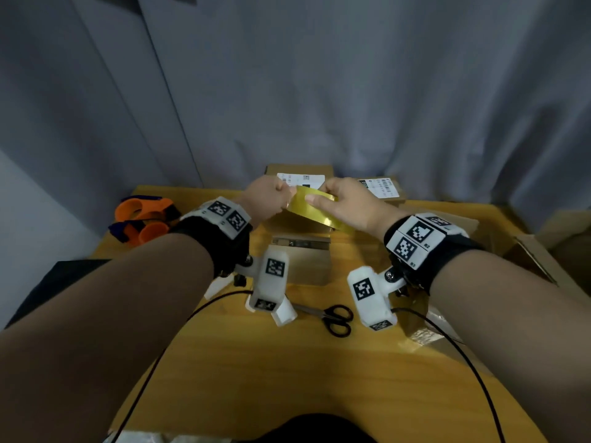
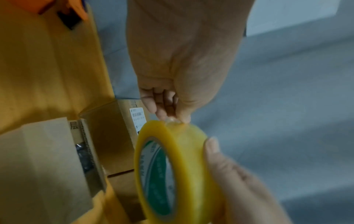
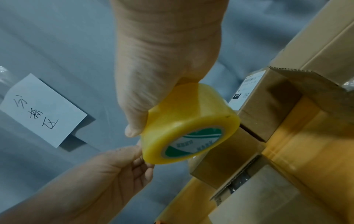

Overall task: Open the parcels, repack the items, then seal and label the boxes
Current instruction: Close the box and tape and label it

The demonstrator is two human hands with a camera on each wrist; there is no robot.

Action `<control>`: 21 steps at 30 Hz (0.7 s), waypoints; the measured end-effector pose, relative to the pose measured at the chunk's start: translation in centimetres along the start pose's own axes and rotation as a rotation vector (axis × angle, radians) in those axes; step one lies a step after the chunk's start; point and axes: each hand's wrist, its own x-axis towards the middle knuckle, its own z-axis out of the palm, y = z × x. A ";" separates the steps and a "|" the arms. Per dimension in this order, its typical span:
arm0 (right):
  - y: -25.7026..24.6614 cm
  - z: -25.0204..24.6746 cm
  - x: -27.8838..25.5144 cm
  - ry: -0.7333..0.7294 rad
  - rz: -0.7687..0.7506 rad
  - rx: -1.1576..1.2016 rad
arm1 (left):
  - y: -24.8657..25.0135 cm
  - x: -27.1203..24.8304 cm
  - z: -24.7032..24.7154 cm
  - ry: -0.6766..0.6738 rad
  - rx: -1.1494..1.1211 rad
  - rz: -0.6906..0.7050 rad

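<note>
Nearest on the desk (image 1: 287, 372) lie black scissors (image 1: 332, 316). Beyond them sits a cardboard box (image 1: 302, 262). Above it, the right hand (image 1: 347, 199) grips a yellow tape roll (image 1: 315, 209) while the left hand (image 1: 267, 198) pinches its loose end. Orange tape dispensers (image 1: 144, 219) lie far left; labelled parcels (image 1: 300, 179) stand behind.

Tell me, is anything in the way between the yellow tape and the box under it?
Nothing visible blocks it. The right hand holds the yellow tape roll in the air while the left hand pinches its loose end. The small cardboard box sits on the table just below and nearer, with only open air between them.
</note>
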 end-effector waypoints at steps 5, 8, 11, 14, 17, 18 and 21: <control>1.6 0.6 0.0 0.041 0.032 -0.114 | 0.1 -0.3 2.5 0.113 0.109 0.045; 2.0 0.9 0.0 0.058 0.080 -0.231 | -0.3 -0.4 2.6 0.116 0.150 0.075; 1.7 1.2 0.4 0.082 0.123 -0.281 | -0.9 -0.2 2.5 0.110 0.198 0.083; 1.0 1.5 1.5 0.056 0.173 -0.301 | -1.6 0.2 2.3 0.147 0.216 0.094; 0.1 1.8 2.6 0.055 0.185 -0.405 | -2.6 0.8 1.7 0.149 0.200 0.089; -0.1 2.0 2.9 0.053 0.185 -0.442 | -2.9 1.1 1.6 0.148 0.190 0.086; -0.3 2.9 3.8 0.043 0.215 -0.497 | -3.8 1.8 1.3 0.138 0.175 0.081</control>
